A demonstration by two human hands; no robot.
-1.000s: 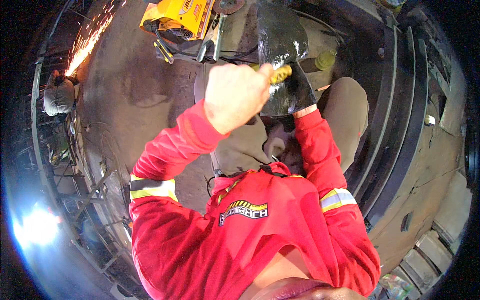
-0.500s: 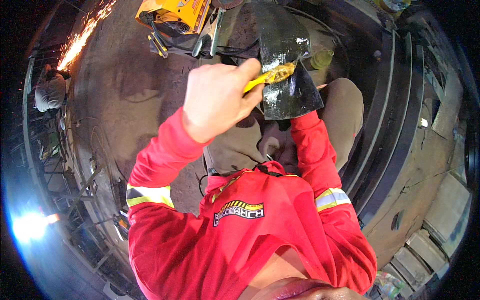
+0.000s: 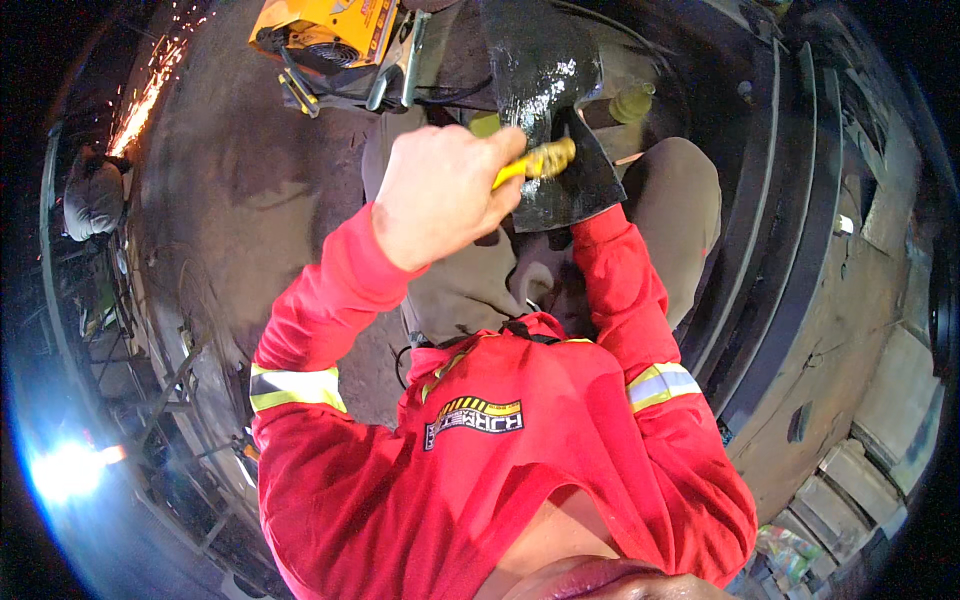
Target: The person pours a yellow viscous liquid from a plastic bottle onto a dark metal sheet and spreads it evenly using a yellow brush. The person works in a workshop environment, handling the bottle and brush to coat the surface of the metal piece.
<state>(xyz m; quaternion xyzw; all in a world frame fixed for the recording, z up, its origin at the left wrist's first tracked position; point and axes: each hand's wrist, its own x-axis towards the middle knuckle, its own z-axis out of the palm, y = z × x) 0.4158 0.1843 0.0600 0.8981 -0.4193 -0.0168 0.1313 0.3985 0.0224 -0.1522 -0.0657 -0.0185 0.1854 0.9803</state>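
Note:
My left hand (image 3: pixel 445 190) is closed round the yellow handle of a paintbrush (image 3: pixel 545 162). The brush's head lies over the lower part of a curved black metal sheet (image 3: pixel 575 195); whether the bristles touch it I cannot tell. Wet-looking glossy streaks cover the sheet, and a notch cuts into its right edge. My right forearm (image 3: pixel 620 265), in a red sleeve, runs up behind the sheet's near edge. The sheet hides most or all of my right hand; a small skin-coloured bit shows at its right edge.
A yellow-orange machine (image 3: pixel 325 32) with cables stands at the far left, clamps (image 3: pixel 400 70) beside it. A yellowish bottle (image 3: pixel 632 103) stands right of the sheet. Long metal bars (image 3: pixel 765 230) run along the right. Sparks (image 3: pixel 140 115) fly near another person (image 3: pixel 95 200) at the far left.
The brush has moved nearer to me along the sheet, below the notch. The whole view has shifted slightly. A greenish-yellow object now shows just beyond my left hand.

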